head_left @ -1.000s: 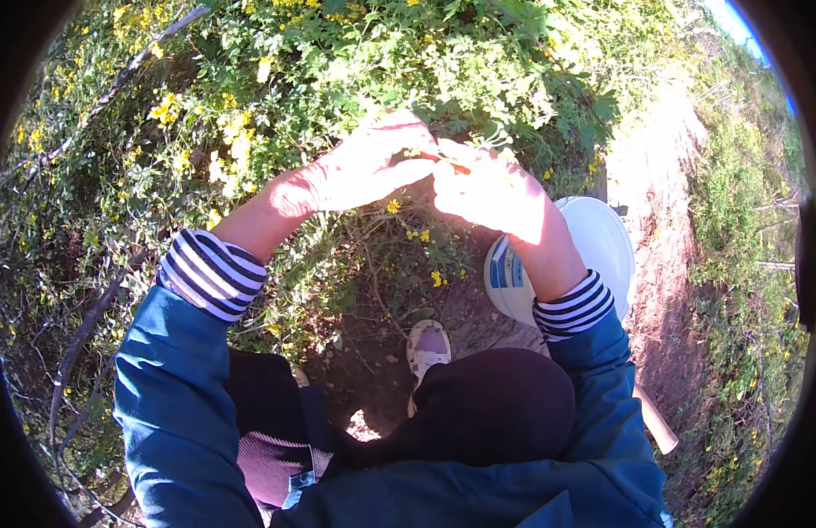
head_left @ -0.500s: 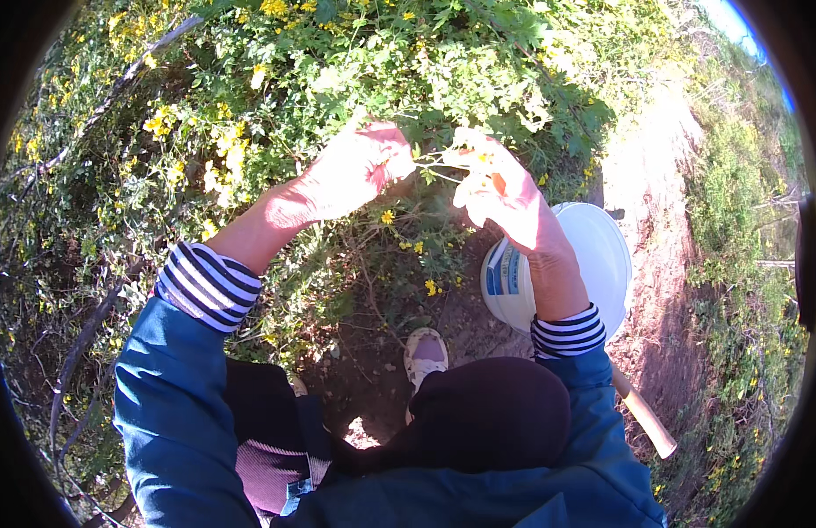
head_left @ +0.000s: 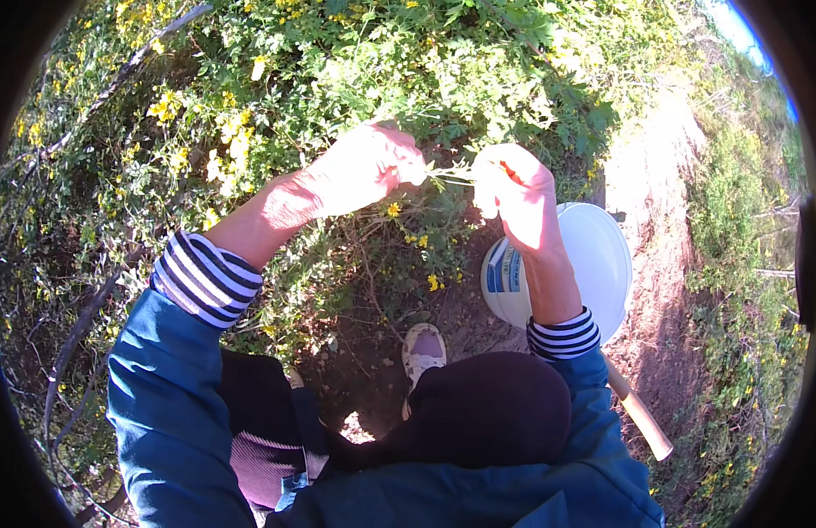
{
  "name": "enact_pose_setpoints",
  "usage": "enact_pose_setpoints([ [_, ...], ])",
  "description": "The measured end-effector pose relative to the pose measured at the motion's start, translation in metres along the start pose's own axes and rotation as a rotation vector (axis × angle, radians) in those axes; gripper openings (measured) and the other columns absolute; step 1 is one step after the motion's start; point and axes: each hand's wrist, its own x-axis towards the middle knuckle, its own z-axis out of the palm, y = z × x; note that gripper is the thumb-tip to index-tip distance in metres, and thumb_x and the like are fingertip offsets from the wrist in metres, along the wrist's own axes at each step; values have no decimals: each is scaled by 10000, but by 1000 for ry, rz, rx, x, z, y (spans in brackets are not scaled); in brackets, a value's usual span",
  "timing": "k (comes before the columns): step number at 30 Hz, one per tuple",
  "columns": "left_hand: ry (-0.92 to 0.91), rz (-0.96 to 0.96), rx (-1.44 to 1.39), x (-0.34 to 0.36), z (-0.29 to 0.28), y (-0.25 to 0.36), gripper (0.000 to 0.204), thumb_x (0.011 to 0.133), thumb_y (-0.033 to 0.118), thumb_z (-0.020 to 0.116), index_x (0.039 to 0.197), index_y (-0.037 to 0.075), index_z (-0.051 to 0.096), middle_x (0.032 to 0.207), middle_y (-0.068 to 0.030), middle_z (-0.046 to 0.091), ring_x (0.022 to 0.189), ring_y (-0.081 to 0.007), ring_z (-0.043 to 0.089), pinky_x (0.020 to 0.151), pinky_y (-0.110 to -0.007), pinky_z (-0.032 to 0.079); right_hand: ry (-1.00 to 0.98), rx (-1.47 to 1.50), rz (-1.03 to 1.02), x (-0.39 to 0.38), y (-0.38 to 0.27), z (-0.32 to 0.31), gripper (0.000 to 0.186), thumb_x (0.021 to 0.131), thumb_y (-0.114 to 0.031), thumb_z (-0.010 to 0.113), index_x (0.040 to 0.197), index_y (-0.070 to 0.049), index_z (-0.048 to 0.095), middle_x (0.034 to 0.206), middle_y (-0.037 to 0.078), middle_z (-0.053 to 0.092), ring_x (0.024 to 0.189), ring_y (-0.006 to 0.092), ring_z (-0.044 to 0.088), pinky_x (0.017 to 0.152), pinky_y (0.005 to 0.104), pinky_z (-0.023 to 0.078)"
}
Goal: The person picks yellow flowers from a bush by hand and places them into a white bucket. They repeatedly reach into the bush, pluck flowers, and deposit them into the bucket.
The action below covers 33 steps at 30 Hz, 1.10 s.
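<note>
Thin green plant stems stretch across the gap between my two hands, in bright sun. My left hand is closed in a pinch on their left end. At the other end my right hand has its fingers curled round the stems, the back of the hand toward me. An orange-red patch shows among the right fingers; glare keeps me from telling what it is. Both hands are raised over leafy green plants with yellow flowers.
A white bucket with a blue label stands on the soil behind my right forearm. Beside my right sleeve juts a wooden handle. A dirt path runs up the right side. Bare branches cross the bushes at left. My shoe is below.
My right hand has closed more around the stems and moved slightly right. My left hand has shifted a little to the right and turned.
</note>
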Motion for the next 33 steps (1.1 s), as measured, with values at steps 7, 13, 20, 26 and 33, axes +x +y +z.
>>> enact_pose_setpoints([
  [7, 12, 114, -30, 3, 0, 1, 104, 854, -11, 568, 894, 21, 658, 834, -90, 650, 786, -216, 630, 777, -330, 502, 147, 54, -64, -15, 5, -9, 162, 867, 26, 570, 1012, 63, 633, 831, 109, 663, 636, 151, 638, 494, 237, 477],
  [13, -89, -107, -337, 6, -2, 12, 116, 884, 104, 604, 909, 7, 663, 833, -88, 655, 781, -160, 619, 732, -288, 499, 134, -187, -85, -26, -1, -6, 185, 861, 46, 554, 1024, 64, 640, 843, 116, 667, 647, 160, 646, 528, 239, 513],
  [20, -112, -89, -264, 10, -4, 14, 148, 907, 142, 600, 895, 11, 669, 807, -67, 656, 762, -119, 591, 719, -275, 485, 178, -91, -71, -28, 3, 0, 191, 871, 27, 567, 1045, 62, 637, 835, 122, 671, 666, 166, 650, 537, 246, 522],
  [26, -31, -352, -475, 1, -17, 4, 101, 880, 88, 631, 898, 3, 682, 830, -48, 677, 794, -103, 610, 773, -263, 490, 360, 248, -37, -39, -17, -41, 173, 865, -40, 641, 1019, 38, 648, 836, 115, 678, 637, 126, 618, 543, 204, 491],
  [33, 6, -226, -522, 3, -15, 1, 189, 896, 218, 618, 890, 43, 688, 757, -19, 648, 731, -88, 584, 694, -265, 488, 558, -1546, 239, -89, -18, -111, 254, 845, -55, 628, 1089, 12, 630, 951, 175, 642, 794, 217, 639, 705, 297, 511],
])
